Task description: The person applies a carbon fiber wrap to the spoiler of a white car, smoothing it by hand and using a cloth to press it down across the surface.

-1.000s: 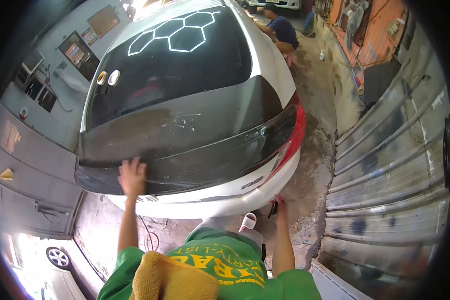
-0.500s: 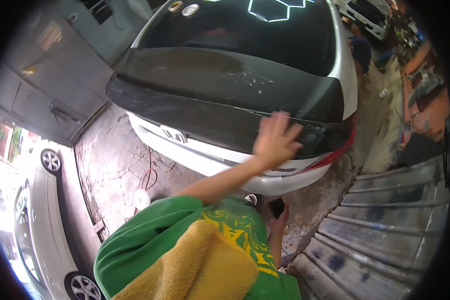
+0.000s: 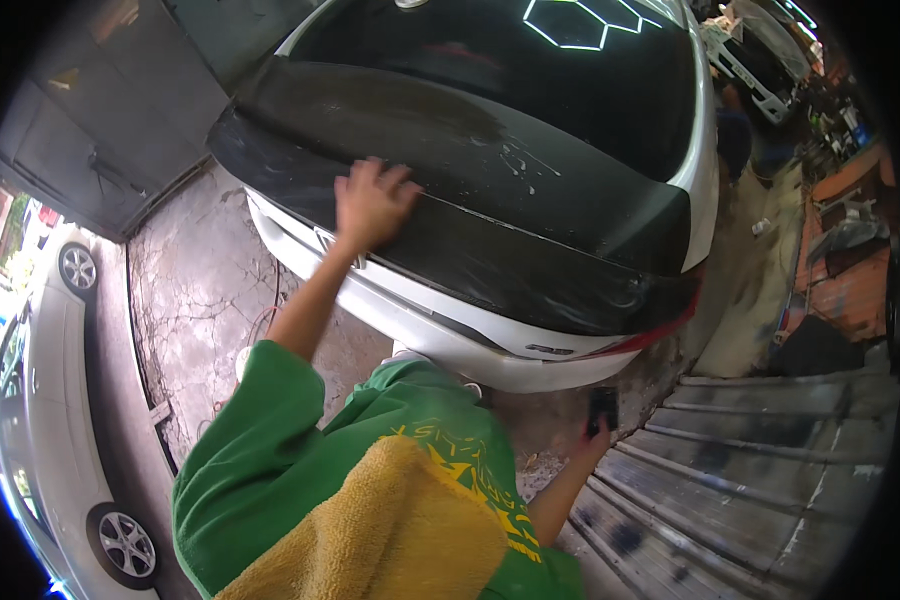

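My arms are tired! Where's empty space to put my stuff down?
The cracked floor looks roomiest, between the grey metal door and the car's white bumper. The dark trunk lid is bare right of the left hand, except whitish marks. It's crowded around the orange panel and tight around the right hand, between bumper and metal sheets.
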A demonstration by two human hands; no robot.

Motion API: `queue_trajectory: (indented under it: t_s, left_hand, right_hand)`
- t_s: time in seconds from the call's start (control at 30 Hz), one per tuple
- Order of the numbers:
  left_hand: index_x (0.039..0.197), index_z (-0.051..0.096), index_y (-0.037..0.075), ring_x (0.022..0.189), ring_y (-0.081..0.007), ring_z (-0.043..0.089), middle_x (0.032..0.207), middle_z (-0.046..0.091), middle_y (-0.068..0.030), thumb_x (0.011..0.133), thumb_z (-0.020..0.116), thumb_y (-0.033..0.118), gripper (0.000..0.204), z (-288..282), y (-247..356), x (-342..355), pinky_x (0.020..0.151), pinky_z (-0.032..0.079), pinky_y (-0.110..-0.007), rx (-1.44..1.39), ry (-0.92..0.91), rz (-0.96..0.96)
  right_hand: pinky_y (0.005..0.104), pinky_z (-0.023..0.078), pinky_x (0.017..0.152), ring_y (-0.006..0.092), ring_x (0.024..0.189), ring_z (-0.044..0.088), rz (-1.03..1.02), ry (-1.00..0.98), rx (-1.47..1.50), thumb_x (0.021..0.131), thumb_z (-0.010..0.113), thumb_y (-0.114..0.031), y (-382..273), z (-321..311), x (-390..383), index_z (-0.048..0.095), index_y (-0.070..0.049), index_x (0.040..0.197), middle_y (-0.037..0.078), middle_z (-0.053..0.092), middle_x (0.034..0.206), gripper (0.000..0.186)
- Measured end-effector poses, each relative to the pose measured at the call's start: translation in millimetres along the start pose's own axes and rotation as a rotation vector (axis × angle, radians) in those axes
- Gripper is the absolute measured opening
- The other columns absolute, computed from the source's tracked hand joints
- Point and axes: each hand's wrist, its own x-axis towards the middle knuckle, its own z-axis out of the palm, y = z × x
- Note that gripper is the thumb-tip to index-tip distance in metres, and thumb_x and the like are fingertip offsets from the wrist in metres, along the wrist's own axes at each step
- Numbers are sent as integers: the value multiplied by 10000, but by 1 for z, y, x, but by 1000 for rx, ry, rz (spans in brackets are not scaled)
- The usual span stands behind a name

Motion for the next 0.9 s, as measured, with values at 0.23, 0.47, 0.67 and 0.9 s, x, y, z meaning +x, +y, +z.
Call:
queue_trajectory:
  t_s: [0.23, 0.47, 0.67, 0.9]
  left_hand:
    - [1473, 428, 240, 1448, -452, 209, 1552, 262, -267, 967, 396, 588, 615, 11, -166, 18, 1151, 154, -609, 103, 36, -520]
    - [1431, 492, 228, 1448, -425, 236, 1547, 312, -218, 947, 436, 609, 619, -8, -144, 39, 1152, 181, -596, 60, -76, -326]
    - [1423, 503, 200, 1448, -429, 230, 1546, 295, -243, 956, 471, 550, 585, 7, -202, 51, 1156, 155, -593, 118, 109, -585]
    - [1394, 532, 283, 1455, -382, 247, 1561, 308, -176, 938, 498, 572, 541, 3, -202, 72, 1158, 173, -581, 75, 40, -526]
  right_hand:
    - [400, 562, 884, 299, 1136, 533, -668, 54, -234, 880, 515, -26, -139, 238, -79, 564, 9, 1246, 164, 532, 1262, 370]
    - [384, 355, 1121, 327, 1329, 470, -1490, -418, -1239, 873, 460, 71, -111, 455, -69, 527, -9, 1340, 183, 524, 1396, 478]
    - [707, 163, 1098, 285, 1475, 223, -1310, -837, -1937, 999, 444, -328, 62, 588, -147, 363, -77, 1475, 122, 252, 1595, 544]
    - [640, 212, 1126, 291, 1426, 300, -1509, -1051, -1710, 1005, 419, -382, 225, 728, -210, 436, -19, 1422, 130, 348, 1537, 553]
